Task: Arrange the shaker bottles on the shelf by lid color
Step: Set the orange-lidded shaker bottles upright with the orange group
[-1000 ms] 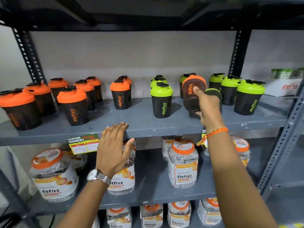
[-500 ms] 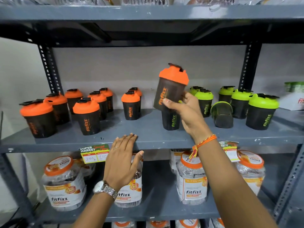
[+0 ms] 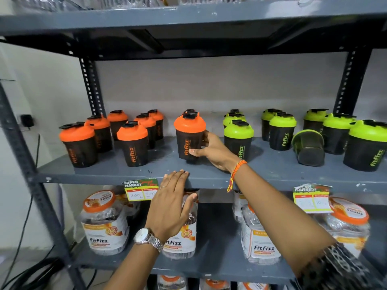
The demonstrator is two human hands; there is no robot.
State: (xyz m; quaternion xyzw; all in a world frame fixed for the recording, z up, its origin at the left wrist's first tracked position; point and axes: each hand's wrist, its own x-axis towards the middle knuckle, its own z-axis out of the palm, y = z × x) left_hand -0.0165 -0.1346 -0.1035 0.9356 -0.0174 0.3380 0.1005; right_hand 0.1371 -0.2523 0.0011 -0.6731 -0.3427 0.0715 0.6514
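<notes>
Right hand [image 3: 211, 149]: wrapped round orange bottle [image 3: 189, 136], mid-shelf, 9 o'clock of green bottles [image 3: 238, 139].
Left hand [image 3: 171, 204]: flat, empty, on shelf [image 3: 272, 176] edge.
Risk: careless release could tip it.

Grey metal shelf [image 3: 117, 174], dark slotted uprights at back. On left half: cluster of orange-lid shakers [image 3: 132, 143], all upright. Front centre: one orange-lid bottle [image 3: 189, 136] upright, base on deck. On right half: green-lid shakers [image 3: 238, 139] upright, one toppled green bottle [image 3: 308, 147] among them, base toward camera. Price tags [image 3: 140, 188] clipped on front lip.
</notes>
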